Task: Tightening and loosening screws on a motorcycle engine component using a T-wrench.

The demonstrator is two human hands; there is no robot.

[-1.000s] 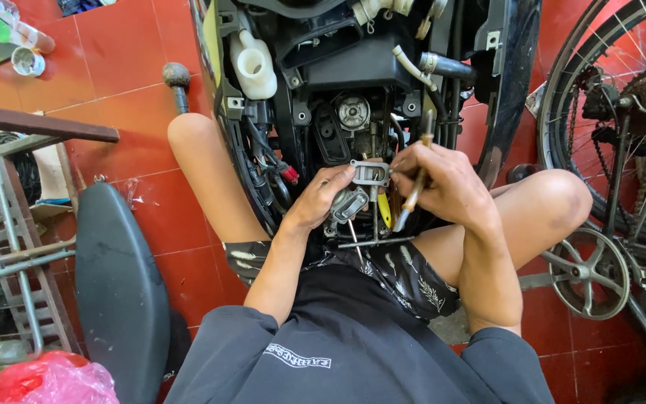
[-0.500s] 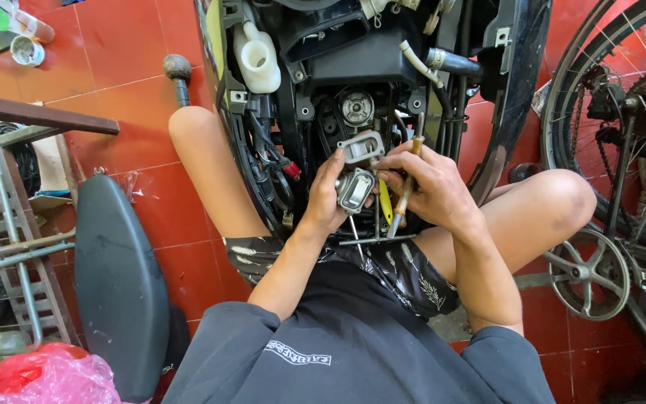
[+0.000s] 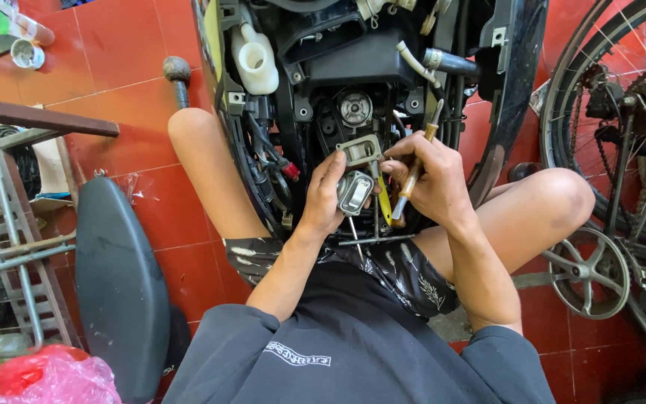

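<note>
Both hands are sitting a bit higher than half a second ago, closer to the engine bay. My left hand (image 3: 327, 200) is wrapping its fingers around the small metal carburetor piece (image 3: 355, 191), long side running up-down, right in front of the scooter's open engine bay (image 3: 353, 67). My right hand (image 3: 431, 179) is gripping a wooden-handled screwdriver (image 3: 415, 166), angled steeply, just right of the piece.
</note>
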